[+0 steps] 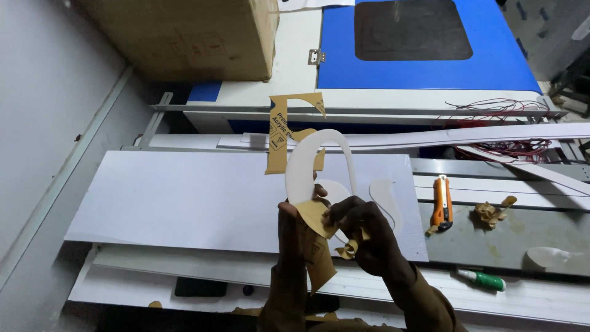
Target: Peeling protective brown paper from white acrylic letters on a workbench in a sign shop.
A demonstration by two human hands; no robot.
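Basically a white curved acrylic cutout [307, 166], thin, stiff and probably light, slick where bare, likely to snap if flexed; best held at its lower edge. It's held up over the white sheet [184, 197], long axis near vertical, arch pointing to 12 o'clock. Left hand [292, 221] is clamped on its bottom end; right hand [362, 230] pinches the brown backing paper [316, 218] at the cutout's 6 o'clock. An orange utility knife [441, 203] lies at 3 o'clock, well apart.

Left hand [294, 215] and right hand [362, 224] raised, pinching.
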